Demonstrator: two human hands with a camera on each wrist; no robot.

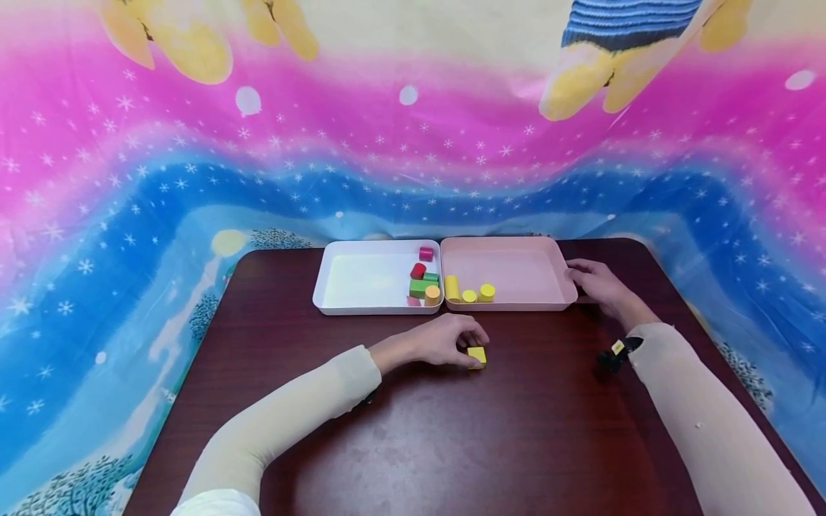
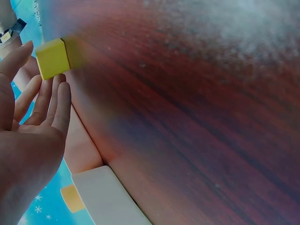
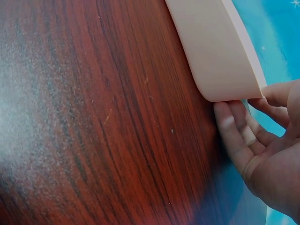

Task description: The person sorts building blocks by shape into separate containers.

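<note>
A yellow cube [image 1: 476, 357] sits on the table in front of the trays. My left hand [image 1: 448, 340] is around it, thumb at its near side and fingers bent over its far side. In the left wrist view the cube [image 2: 53, 59] lies between thumb and fingertips, with a small gap beside the thumb. My right hand [image 1: 601, 288] holds the right end of the pink tray [image 1: 516, 307]. In the right wrist view the thumb is at the rim of the tray [image 3: 220, 56], while bent fingers [image 3: 229, 123] touch its end wall.
A white tray [image 1: 348, 311] stands against the pink tray's left side. It contains a green block [image 1: 419, 288], red cylinders [image 1: 418, 271] and an orange cylinder [image 1: 432, 295]. Several yellow pieces [image 1: 452, 289] lie in the pink tray's left part. A printed cloth [image 1: 387, 165] hangs behind the dark table [image 1: 452, 444].
</note>
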